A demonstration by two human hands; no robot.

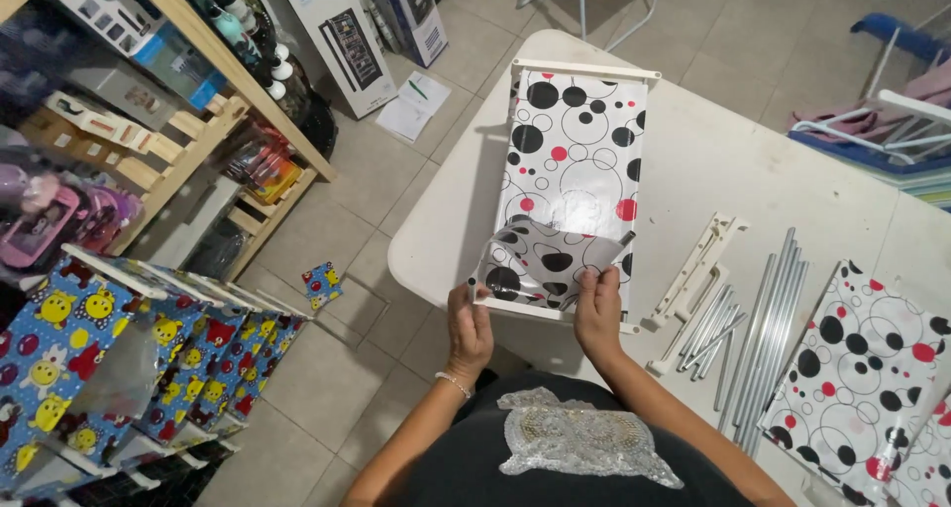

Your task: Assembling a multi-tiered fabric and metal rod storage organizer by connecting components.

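Both hands point(535, 319) gripping patterned sheet point(570, 175)

At the counter's point(713, 160) near edge, our left hand point(469, 327) and right hand point(598, 314) pinch the folded end of a dotted fabric shelf panel point(575, 160); metal tubes point(763, 329) lie toward its right edge.

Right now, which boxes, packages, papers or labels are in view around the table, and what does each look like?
Tall white carton, on the floor against the wooden shelf: flat, picture of a rack.
Second carton, right beside it: upright, blue and white.
Paper sheets, on the floor tiles before the cartons: white, a pen on top.
Boxed goods, top shelf, left: white and grey.
No screens in view.
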